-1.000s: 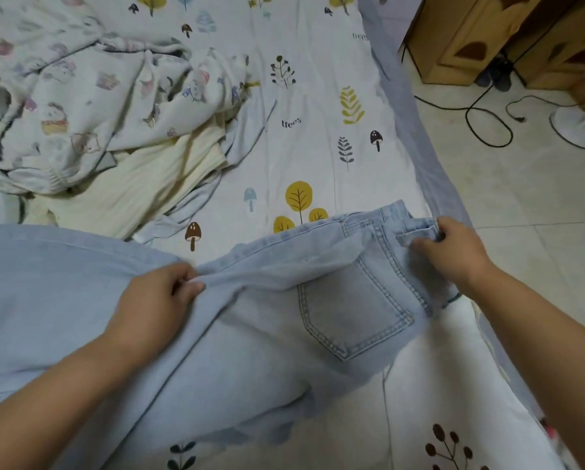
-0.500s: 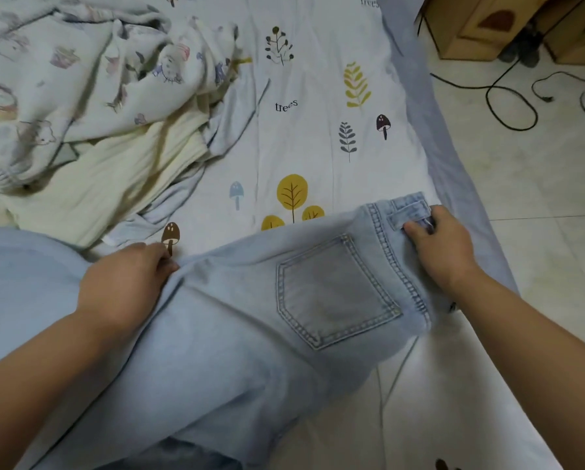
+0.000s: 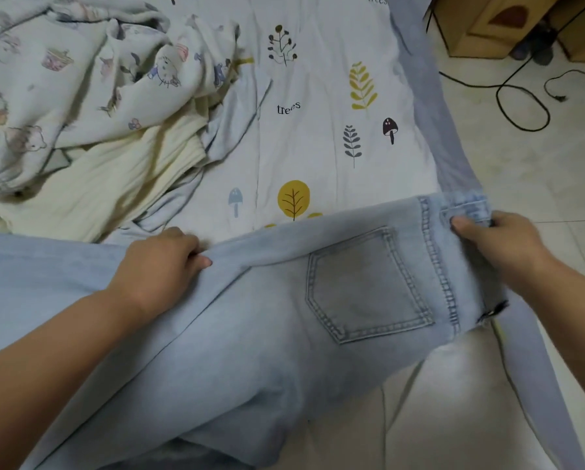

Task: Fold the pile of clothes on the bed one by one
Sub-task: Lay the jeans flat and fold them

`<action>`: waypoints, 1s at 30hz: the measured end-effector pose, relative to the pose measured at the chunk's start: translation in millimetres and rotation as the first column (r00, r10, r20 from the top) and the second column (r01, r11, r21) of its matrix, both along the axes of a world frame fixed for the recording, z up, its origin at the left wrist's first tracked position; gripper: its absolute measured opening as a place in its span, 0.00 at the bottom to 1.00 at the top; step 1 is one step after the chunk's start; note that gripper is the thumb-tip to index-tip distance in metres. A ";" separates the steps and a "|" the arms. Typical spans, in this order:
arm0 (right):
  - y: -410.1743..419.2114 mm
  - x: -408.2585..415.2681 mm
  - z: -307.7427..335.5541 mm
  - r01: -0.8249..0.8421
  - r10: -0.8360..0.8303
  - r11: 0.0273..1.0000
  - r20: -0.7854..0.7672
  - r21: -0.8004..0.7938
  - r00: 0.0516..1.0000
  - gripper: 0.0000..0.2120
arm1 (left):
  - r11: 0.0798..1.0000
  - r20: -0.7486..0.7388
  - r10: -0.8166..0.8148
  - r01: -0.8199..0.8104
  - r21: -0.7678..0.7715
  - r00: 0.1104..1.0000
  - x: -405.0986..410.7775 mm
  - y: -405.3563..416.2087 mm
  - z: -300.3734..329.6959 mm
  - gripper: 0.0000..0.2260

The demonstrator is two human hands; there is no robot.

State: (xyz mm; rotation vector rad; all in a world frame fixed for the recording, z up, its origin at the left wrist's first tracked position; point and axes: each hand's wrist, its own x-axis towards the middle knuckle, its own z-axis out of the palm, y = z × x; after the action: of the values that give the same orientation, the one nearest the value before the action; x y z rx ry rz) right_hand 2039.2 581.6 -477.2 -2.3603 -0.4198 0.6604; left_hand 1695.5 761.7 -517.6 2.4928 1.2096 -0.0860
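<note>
We start at the left, where the pile [image 3: 91, 106] sits untouched at the far corner of the bed [image 3: 311, 144]: a printed top bunched over a cream knit [image 3: 114, 184], neither folded yet. That pile has slid higher in our view over the last second, so the head is tipping down onto the work.

The jeans [image 3: 250, 334] lie across the near bed, pocket side up, legs trailing off to our left. The left hand [image 3: 158, 269] has its grip curled round the top fold of denim near the seat, and it has shifted a little leftward along that edge since a moment ago. The pocket [image 3: 365, 286] now lies flatter and squarer than it did, so we judge the pull between the hands is taking out the slack, readying the first fold of garment one.

Over to the right hand [image 3: 497, 249]: its grip pinches the waistband at the belt loop, right at the bed's edge. Little room there, as the waistband overhangs toward the floor [image 3: 521, 157], where a cable [image 3: 521, 106] loops. Open sheet lies ahead, between jeans and pile, and that is where a fold can go.
</note>
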 end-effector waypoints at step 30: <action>4.8 -124.2 -34.7 -0.476 0.842 0.486 0.247 -0.733 0.479 0.22 | 0.989 -0.077 -0.138 0.142 0.044 0.987 -11.1 -67.5 -5.7 0.20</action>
State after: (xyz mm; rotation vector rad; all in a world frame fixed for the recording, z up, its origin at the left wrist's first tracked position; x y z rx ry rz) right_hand 1915.1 586.5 -511.9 -2.9236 -1.8237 0.3788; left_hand 1684.3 694.2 -523.2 2.6373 1.0749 -0.1876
